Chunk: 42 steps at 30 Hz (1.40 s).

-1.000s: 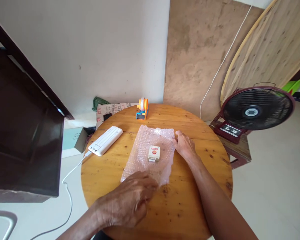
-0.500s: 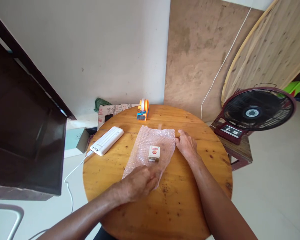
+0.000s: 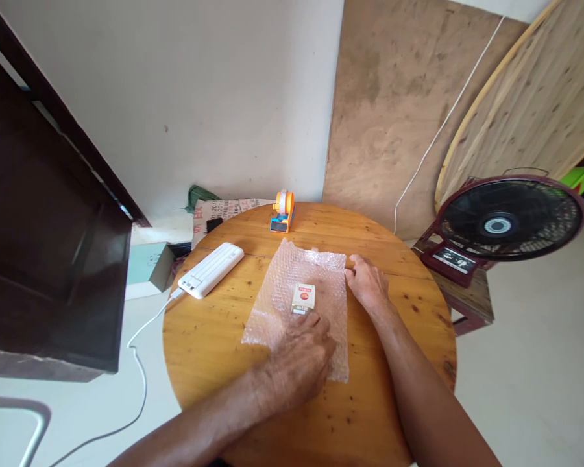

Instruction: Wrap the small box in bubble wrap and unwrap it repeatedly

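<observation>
A sheet of clear pinkish bubble wrap (image 3: 277, 285) lies spread on the round wooden table (image 3: 389, 415). On it rests a small white box (image 3: 304, 296) with red print. My left hand (image 3: 304, 357) is over the near part of the sheet, its bent fingers right by the box's near side. Its fingertips are partly hidden and slightly blurred, so whether they touch the box does not show. At the sheet's far right edge, my right hand (image 3: 368, 283) is closed, thumb and finger against the wrap.
An orange and blue tape dispenser (image 3: 283, 211) stands at the table's far edge. To the left lies a white power bank (image 3: 211, 270) with a white cable (image 3: 143, 370). A dark red fan (image 3: 499, 224) sits on a low stand at the right.
The near right corner of the bubble wrap, previously folded in, now lies flat. My left hand has shifted right, closer to the box. My right hand stays at the sheet's edge.
</observation>
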Motion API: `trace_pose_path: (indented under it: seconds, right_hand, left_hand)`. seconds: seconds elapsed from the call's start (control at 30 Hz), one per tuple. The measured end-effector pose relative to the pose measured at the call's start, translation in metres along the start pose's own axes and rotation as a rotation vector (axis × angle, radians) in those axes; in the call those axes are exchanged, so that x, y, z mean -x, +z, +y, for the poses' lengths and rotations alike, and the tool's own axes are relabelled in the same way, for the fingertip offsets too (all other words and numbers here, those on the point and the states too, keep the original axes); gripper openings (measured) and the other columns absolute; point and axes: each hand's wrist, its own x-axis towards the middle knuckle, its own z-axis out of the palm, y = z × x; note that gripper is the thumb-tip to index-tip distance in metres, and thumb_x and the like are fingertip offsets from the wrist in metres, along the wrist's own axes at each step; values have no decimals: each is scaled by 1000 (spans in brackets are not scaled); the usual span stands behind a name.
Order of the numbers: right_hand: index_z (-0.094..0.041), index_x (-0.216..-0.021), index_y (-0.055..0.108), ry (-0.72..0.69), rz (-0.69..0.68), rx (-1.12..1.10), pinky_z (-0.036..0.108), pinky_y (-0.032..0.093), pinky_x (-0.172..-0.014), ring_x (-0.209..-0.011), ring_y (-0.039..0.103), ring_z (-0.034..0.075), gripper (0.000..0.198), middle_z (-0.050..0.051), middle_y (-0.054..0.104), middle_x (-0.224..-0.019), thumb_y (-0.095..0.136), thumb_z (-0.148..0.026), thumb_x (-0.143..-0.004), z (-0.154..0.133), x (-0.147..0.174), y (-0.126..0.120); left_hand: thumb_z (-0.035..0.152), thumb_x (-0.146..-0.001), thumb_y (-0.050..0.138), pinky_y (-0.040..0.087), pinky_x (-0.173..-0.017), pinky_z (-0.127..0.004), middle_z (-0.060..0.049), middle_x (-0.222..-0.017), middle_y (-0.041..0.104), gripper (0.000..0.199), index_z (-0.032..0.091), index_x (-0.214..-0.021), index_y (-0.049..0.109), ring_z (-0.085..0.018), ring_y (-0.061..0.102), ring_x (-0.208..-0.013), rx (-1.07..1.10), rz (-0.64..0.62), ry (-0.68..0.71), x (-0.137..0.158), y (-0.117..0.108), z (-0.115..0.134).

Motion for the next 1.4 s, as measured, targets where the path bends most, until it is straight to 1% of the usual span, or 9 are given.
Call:
trace_pose_path:
  seconds: [0.27, 0.53, 0.63, 0.7, 0.73, 0.87, 1.0, 1.2, 1.4]
  right_hand:
    - [-23, -118, 55, -26, -48, 11, 35, 43, -69, -93, 65, 28, 34, 10, 68, -109, 47, -31, -86, 3, 2, -9]
    - [-21, -112, 61, -55, -22, -123, 34, 46, -70, -88, 66, 26, 31, 8, 72, -97, 54, -29, -83, 18, -7, -8]
    - [-21, -95, 67, -104, 206, -431, 30, 48, -68, -75, 66, 19, 20, 4, 72, -86, 54, -31, -85, 14, 5, -32]
    - [-21, -95, 67, -225, 450, -624, 28, 49, -69, -73, 64, 17, 20, 3, 71, -86, 54, -32, -87, -4, 24, -57]
    - [-21, -97, 67, -323, 463, -661, 28, 49, -71, -74, 64, 16, 19, 2, 70, -87, 55, -31, -87, -17, 35, -69]
    - [-23, -106, 67, -731, 3, -650, 26, 49, -77, -86, 64, 14, 24, 2, 70, -102, 47, -23, -92, -73, 65, -90]
    - [-22, -115, 63, -745, -167, -500, 30, 47, -89, -102, 63, 17, 34, 4, 68, -113, 35, -23, -96, -86, 50, -65]
    - [-19, -120, 61, -534, -158, -138, 35, 42, -97, -113, 57, 22, 35, 9, 64, -122, 39, -23, -93, -34, 16, -19]
    - [-20, -115, 61, -453, 68, 25, 37, 38, -89, -113, 53, 25, 30, 9, 60, -126, 42, -22, -92, -22, 34, 12]
  left_hand:
    - [16, -89, 44, 44, -89, -34, -5, -94, 59, 16, 16, -83, 59, -20, 51, -94, 96, 67, -14, -1, 17, -3]
    - [20, -88, 47, 39, -94, -41, -5, -101, 57, 11, 19, -90, 57, -23, 47, -99, 137, 69, -78, 2, 19, -1]
    - [22, -89, 45, 39, -92, -42, -6, -101, 56, 13, 18, -90, 57, -24, 47, -99, 144, 65, -71, 3, 21, -2]
    - [23, -89, 45, 38, -92, -44, -7, -101, 56, 14, 18, -89, 58, -25, 47, -99, 131, 68, -58, 4, 23, -3]
    - [23, -88, 46, 38, -93, -45, -7, -101, 56, 14, 17, -90, 58, -26, 47, -99, 122, 72, -54, 4, 24, -3]
    - [24, -82, 53, 36, -96, -48, -11, -111, 55, 18, 15, -97, 59, -29, 45, -107, 93, 87, -55, 5, 29, -3]
    - [25, -82, 52, 34, -99, -50, -12, -112, 56, 22, 15, -99, 60, -31, 44, -110, 77, 82, -39, 6, 30, -2]
    - [21, -82, 49, 34, -100, -49, -10, -107, 58, 23, 14, -103, 59, -29, 46, -105, 104, 78, -16, 9, 25, -4]
    - [21, -84, 50, 37, -97, -48, -10, -105, 57, 15, 15, -95, 59, -28, 46, -107, 134, 62, -11, 12, 16, -7]
